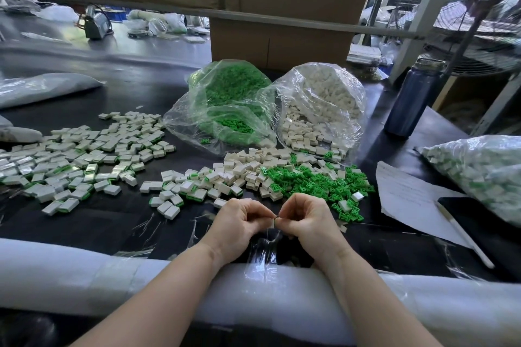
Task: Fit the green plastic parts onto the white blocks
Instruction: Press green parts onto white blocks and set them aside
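Observation:
My left hand (239,220) and my right hand (306,220) meet near the table's front edge, fingers curled, pinching a small white block (273,223) between them; most of it is hidden by the fingertips. Just beyond my right hand lies a pile of loose green plastic parts (318,183). Bare white blocks (253,166) are heaped beyond my hands. Fitted blocks with green edges (73,160) spread across the left of the table.
Two open clear bags stand behind the piles, one of green parts (231,104) and one of white blocks (321,104). A blue bottle (411,98), a paper sheet (408,197) with a pen, and a bag of fitted blocks (485,172) sit right. White foam pads the front edge (112,276).

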A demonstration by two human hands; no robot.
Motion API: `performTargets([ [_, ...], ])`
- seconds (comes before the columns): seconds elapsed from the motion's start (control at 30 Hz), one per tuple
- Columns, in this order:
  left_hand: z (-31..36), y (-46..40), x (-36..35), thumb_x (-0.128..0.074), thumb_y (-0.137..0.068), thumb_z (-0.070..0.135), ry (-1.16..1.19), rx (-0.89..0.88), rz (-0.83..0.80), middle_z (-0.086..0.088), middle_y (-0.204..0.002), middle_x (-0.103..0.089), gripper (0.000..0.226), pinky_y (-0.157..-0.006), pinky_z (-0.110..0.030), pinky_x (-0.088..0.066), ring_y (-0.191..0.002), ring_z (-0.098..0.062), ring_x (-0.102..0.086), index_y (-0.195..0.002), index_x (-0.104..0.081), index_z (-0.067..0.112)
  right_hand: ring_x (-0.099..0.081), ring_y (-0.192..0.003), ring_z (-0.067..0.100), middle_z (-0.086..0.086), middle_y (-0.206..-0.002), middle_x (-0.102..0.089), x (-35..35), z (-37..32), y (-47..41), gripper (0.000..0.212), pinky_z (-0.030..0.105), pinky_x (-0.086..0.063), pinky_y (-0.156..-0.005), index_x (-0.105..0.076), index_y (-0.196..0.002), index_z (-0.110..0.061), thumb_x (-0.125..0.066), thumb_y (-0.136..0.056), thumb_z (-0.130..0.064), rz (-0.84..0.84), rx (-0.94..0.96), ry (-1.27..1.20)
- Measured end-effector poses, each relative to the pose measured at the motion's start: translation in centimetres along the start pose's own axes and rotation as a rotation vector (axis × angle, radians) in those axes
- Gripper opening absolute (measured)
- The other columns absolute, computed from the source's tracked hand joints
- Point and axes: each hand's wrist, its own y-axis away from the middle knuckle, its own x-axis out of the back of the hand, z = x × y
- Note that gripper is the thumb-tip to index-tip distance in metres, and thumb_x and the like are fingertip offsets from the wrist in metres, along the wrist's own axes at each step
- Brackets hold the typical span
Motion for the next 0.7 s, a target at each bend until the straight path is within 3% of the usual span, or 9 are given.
performTargets([
  [0.5, 0.03, 0.03, 0.16, -0.07, -0.078, 0.001, -0.033, -0.019, -0.042, 0.004, -0.073, -0.067, 0.017, -0.072, -0.014, -0.049, -0.068, -0.001, -0.062, -0.075, -0.07, 0.018, -0.052, -0.049, 0.007, -0.002, -0.054, -0.057, 0.28, 0.44, -0.15, 0.03, 0.019, -0.045, -0.049, -0.057, -0.06, -0.012, -0.07, -0.07, 0.013, -0.049, -0.024, -0.059],
  [0.7, 0.04, 0.07, 0.14, -0.07, -0.078, 0.001, -0.086, -0.046, -0.072, 0.006, -0.072, -0.064, 0.01, -0.071, -0.01, -0.045, -0.066, 0.004, -0.059, -0.078, -0.071, 0.011, -0.05, -0.046, 0.003, -0.006, -0.051, -0.055, 0.33, 0.5, -0.16, 0.032, 0.016, -0.042, -0.047, -0.056, -0.058, -0.013, -0.07, -0.069, 0.014, -0.074, -0.025, -0.057],
])
